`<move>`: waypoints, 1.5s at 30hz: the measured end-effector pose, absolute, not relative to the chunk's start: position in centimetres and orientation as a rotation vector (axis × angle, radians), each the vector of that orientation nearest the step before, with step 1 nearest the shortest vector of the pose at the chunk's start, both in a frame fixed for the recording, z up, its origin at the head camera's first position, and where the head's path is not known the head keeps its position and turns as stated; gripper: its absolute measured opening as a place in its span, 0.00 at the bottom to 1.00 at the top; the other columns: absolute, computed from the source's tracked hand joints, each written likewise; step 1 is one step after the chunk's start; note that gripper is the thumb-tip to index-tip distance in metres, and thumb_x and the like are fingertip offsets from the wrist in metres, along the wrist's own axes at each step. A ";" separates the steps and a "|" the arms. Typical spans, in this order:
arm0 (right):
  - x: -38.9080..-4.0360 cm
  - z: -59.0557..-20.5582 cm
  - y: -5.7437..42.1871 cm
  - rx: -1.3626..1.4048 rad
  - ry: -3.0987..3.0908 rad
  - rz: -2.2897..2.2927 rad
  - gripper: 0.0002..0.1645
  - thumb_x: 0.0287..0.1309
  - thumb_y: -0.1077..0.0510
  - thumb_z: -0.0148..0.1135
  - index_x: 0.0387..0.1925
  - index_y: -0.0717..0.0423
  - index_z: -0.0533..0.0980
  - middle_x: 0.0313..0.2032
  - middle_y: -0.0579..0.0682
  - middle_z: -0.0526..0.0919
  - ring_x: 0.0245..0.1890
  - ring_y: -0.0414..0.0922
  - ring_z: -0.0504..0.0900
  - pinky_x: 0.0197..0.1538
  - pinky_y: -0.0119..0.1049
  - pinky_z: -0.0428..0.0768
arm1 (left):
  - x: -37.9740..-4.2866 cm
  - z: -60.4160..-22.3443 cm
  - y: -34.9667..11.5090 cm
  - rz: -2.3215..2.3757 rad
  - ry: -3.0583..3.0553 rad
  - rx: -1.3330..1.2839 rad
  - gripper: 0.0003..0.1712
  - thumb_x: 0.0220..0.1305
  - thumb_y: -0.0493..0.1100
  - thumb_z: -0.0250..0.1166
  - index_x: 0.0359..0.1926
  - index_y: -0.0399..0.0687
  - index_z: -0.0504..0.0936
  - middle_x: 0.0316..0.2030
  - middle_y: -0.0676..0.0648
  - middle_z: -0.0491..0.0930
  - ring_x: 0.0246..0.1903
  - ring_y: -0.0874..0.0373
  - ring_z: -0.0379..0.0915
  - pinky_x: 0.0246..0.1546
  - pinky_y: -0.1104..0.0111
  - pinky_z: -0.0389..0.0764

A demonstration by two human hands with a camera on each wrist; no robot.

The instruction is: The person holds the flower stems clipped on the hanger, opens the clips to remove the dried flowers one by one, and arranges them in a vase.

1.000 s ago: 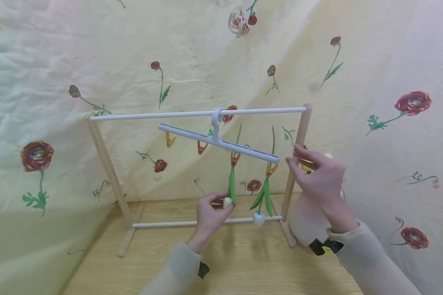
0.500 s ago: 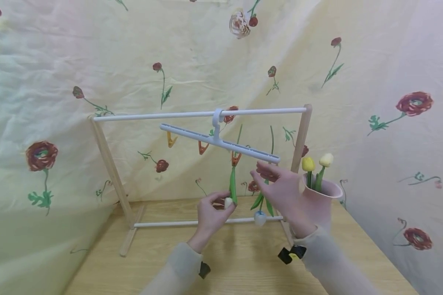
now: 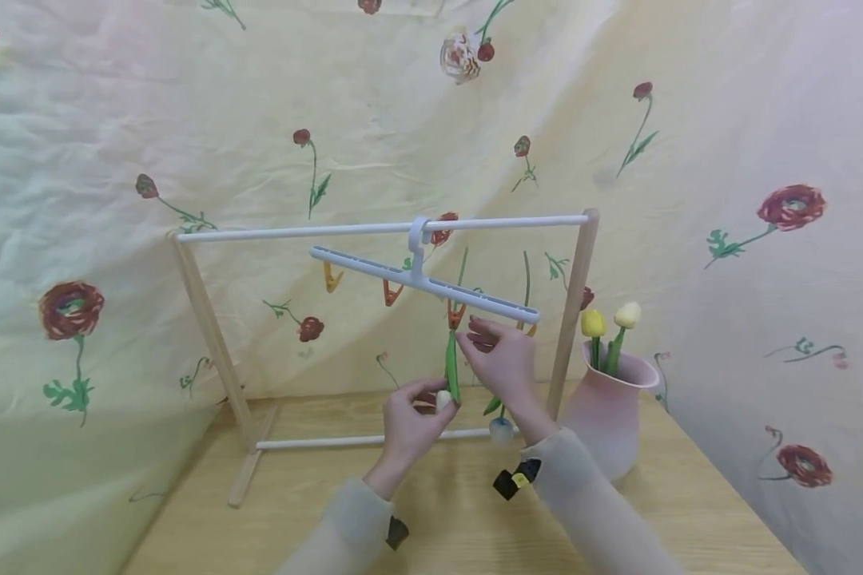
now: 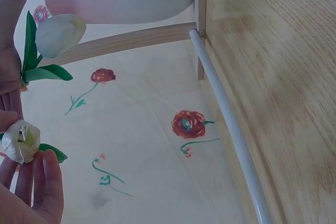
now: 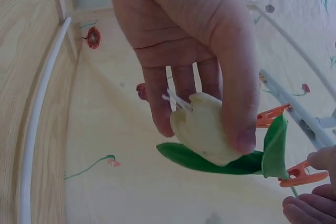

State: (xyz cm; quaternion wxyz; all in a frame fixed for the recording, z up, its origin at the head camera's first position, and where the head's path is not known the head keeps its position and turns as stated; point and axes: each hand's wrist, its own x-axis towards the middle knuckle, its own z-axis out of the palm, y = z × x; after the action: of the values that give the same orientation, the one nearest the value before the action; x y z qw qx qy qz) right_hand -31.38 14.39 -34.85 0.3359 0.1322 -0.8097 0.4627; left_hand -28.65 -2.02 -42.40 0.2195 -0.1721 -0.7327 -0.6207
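Note:
A white tulip (image 3: 443,400) hangs head down from an orange clip (image 3: 456,314) on the pale grey hanger (image 3: 489,303). My left hand (image 3: 410,423) holds its bloom between thumb and fingers, as the right wrist view also shows with the tulip bloom (image 5: 202,132). My right hand (image 3: 507,363) is just below that clip, fingers bent and parted. In the right wrist view its fingertips (image 5: 317,203) are right at the orange clip (image 5: 302,176). Behind the right hand hangs a pale blue-white tulip (image 3: 502,431) from a yellow clip (image 3: 532,328), partly hidden.
The hanger hooks over the top rail (image 3: 295,232) of a wood-and-white rack and tilts down to the right. Another yellow clip (image 3: 332,279) and orange clip (image 3: 391,294) hold nothing. A pink-white vase (image 3: 604,423) with a yellow and a white tulip stands right of the rack.
My right hand has moved left from beside the rack's right post, past the blue-white tulip, to the orange clip. The vase has come into sight. My left hand stays on the white tulip.

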 end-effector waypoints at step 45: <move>-35.0 -35.5 10.2 0.161 -1.581 1.462 0.17 0.51 0.56 0.85 0.34 0.62 0.86 0.31 0.59 0.91 0.27 0.32 0.85 0.32 0.18 0.82 | -28.5 -42.8 -1.6 -1.726 -2.015 -0.511 0.17 0.53 0.36 0.82 0.46 0.42 0.92 0.43 0.42 0.92 0.37 0.57 0.88 0.37 0.70 0.91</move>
State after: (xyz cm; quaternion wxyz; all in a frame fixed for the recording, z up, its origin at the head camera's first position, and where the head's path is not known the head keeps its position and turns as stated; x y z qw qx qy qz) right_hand -34.97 10.25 -35.50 0.4715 0.0657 -0.6456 0.5972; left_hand -28.46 -1.60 -42.82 0.2179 -0.1847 -0.7279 -0.6233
